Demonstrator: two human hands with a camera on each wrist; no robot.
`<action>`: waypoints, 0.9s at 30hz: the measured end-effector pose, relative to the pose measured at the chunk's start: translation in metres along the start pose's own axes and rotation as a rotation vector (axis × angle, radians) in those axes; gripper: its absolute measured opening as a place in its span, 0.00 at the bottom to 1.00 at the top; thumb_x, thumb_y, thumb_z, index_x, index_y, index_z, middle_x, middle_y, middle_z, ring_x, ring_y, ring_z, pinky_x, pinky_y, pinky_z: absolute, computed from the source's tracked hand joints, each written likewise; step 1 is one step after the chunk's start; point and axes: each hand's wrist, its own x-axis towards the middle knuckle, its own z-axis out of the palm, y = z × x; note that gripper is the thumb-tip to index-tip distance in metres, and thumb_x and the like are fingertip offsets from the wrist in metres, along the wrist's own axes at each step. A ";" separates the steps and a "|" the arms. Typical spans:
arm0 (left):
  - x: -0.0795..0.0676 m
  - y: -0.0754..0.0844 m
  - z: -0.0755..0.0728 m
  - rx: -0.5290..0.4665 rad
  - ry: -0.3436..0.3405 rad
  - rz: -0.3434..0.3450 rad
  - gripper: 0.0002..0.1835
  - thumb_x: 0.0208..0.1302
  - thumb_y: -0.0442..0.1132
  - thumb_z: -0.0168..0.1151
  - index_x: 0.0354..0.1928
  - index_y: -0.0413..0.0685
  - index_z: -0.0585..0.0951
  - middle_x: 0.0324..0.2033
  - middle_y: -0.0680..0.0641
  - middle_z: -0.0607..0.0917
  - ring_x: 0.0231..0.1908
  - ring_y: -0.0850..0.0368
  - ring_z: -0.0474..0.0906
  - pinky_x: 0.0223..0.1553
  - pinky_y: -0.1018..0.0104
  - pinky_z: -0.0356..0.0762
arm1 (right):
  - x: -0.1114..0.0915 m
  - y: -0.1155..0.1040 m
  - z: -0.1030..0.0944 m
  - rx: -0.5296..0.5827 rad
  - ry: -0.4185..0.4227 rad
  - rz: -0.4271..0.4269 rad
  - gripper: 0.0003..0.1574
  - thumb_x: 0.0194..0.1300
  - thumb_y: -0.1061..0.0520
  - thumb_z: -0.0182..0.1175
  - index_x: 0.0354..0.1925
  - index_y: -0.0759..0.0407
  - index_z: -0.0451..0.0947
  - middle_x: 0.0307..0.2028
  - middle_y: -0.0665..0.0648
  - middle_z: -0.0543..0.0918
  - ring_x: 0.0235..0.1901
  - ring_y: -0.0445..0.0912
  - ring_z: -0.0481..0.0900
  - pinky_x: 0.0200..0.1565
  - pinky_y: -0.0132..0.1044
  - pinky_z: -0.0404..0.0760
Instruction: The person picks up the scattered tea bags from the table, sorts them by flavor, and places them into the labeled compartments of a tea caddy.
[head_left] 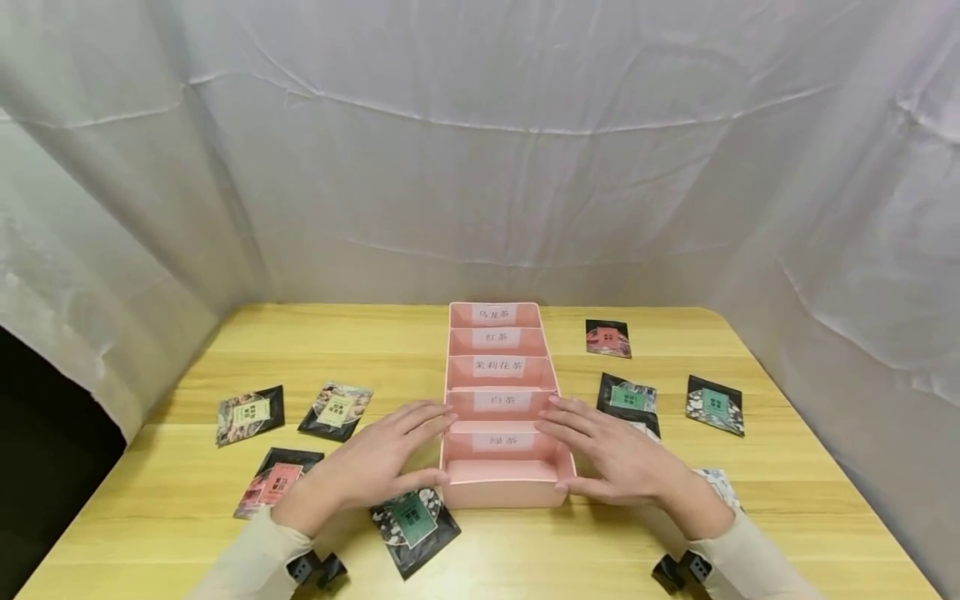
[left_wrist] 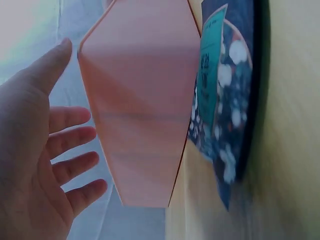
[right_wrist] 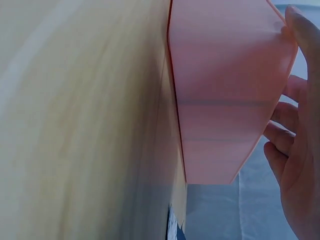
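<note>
A pink divided box (head_left: 504, 494) stands on the table, its several compartments in one row running away from me, each with a white label. My left hand (head_left: 390, 450) is at its left side, fingers spread and fairly straight; in the left wrist view a small gap shows between the thumb and the box wall (left_wrist: 145, 85). At the right side is my right hand (head_left: 611, 450), its thumb touching the rim and its fingers (right_wrist: 287, 117) along the edge. Just below my left hand lies a black tea sachet with a green label (head_left: 415, 521), close to the box's front left corner.
Two yellow-labelled sachets (head_left: 335, 411) and a red-labelled one (head_left: 279, 482) lie left. To the right are a red-labelled sachet (head_left: 608, 338) farther back and green-labelled ones (head_left: 715, 403). My right arm partly covers a pale sachet (head_left: 720, 483). White cloth (head_left: 480, 183) hangs behind the table.
</note>
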 end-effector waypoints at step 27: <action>-0.024 -0.014 0.012 -0.141 -0.282 -0.080 0.51 0.52 0.75 0.57 0.72 0.51 0.67 0.67 0.46 0.69 0.66 0.48 0.64 0.65 0.48 0.66 | -0.010 0.001 -0.003 0.039 0.008 0.030 0.43 0.66 0.33 0.57 0.72 0.50 0.64 0.69 0.56 0.68 0.69 0.52 0.63 0.64 0.49 0.69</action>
